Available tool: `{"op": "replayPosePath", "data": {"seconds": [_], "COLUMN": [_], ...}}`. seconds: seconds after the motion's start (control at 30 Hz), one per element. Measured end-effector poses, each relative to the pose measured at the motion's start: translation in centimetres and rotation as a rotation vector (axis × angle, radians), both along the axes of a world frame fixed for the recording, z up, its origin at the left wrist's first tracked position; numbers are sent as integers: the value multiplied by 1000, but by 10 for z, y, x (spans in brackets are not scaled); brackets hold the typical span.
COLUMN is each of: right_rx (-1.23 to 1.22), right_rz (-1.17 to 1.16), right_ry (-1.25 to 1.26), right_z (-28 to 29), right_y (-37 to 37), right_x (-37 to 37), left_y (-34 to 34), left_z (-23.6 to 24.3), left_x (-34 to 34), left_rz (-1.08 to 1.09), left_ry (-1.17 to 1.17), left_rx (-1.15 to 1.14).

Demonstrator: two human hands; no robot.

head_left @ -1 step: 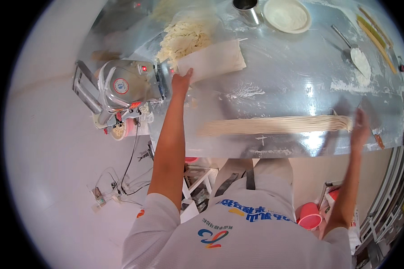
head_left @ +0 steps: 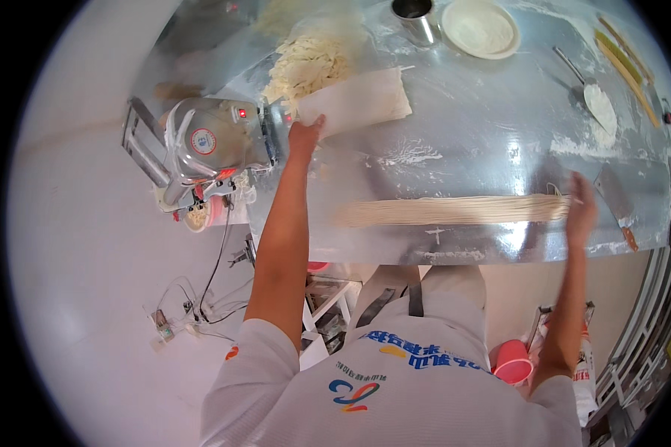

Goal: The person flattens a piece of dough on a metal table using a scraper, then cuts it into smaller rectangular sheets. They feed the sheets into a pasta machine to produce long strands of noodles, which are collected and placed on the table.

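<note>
With my left hand point(head_left: 306, 134) I hold the near left corner of a pale, smooth, rectangular sheet point(head_left: 358, 103): the thumb lies on top, and the other fingers go out of sight under the edge, so I see it pinched between them. My right hand point(head_left: 581, 208) is above the near right part of the bench, at the right end of a long bundle of thin strands point(head_left: 455, 211); its fingers are blurred, and I cannot tell whether they touch the strands or are spread. The bundle lies straight and cream-coloured, almost parallel to the near edge of the shiny metal bench point(head_left: 462, 167). Just beside my right hand, toward the near right corner, rests a broad metal scraper point(head_left: 613, 197) with a brown handle. Beyond the sheet, toward the far left corner, is a loose heap of flat, pale strips point(head_left: 306, 67). At the left edge stands a rounded metal machine point(head_left: 209, 138) with a small red light. Near the far edge are a cylindrical steel cup point(head_left: 421, 31) and a round white bowl point(head_left: 490, 55) of white powder; nearer the right edge lies a powder-covered scoop point(head_left: 590, 93).
</note>
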State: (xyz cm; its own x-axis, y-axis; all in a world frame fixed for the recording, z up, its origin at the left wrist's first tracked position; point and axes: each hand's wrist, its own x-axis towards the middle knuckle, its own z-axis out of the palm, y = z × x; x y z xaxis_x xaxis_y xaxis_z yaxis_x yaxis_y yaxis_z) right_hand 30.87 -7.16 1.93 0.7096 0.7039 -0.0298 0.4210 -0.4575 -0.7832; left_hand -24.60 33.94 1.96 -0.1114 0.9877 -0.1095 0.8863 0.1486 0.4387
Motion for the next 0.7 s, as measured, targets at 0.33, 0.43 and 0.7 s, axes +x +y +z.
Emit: {"op": "replayPosePath", "data": {"seconds": [0.33, 0.43, 0.7], "right_rx": [-46, -17, 350], "right_rz": [281, 136, -9], "right_ry": [186, 83, 379], "right_z": [15, -19, -25], "right_y": [325, 346, 316], "right_x": [-246, -257, -261], "left_y": [5, 0, -70], "left_z": [21, 26, 106], "left_x": [1, -7, -3], "left_rz": [89, 115, 0], "left_ry": [-152, -557, -1076], "left_rx": [103, 40, -7]}}
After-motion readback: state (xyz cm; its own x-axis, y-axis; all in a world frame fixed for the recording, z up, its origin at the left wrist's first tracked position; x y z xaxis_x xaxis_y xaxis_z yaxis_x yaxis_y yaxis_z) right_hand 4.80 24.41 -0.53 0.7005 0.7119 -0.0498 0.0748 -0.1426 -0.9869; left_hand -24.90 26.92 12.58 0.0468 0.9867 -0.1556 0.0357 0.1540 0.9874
